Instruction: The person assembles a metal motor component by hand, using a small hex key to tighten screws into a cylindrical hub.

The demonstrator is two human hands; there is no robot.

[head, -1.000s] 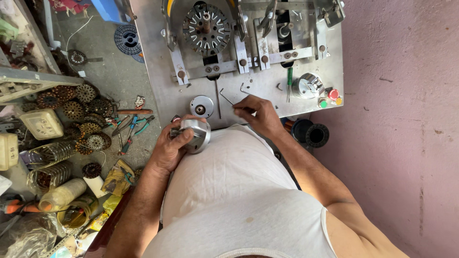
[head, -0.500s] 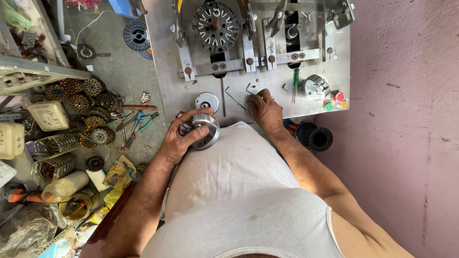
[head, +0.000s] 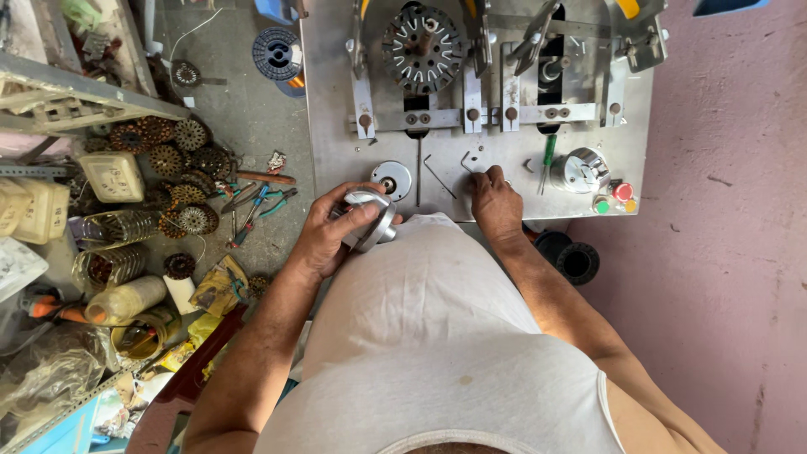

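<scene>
The left hand (head: pixel 332 231) is closed around a round silver metal housing (head: pixel 370 219) and holds it against the white shirt (head: pixel 437 336), just beside the edge of the grey metal worktable (head: pixel 336 160). The right hand (head: pixel 496 202) lies on the table, with the fingertips at a small bent hex key (head: pixel 466 160). A round silver cap (head: pixel 392 179) lies near the housing. Above it, a toothed stator (head: pixel 423 49) sits in the machine.

One view only — the head camera looks straight down, close over the chest. It faces the metal bench (head: pixel 336 126) and the cluttered floor (head: pixel 244 118).
</scene>
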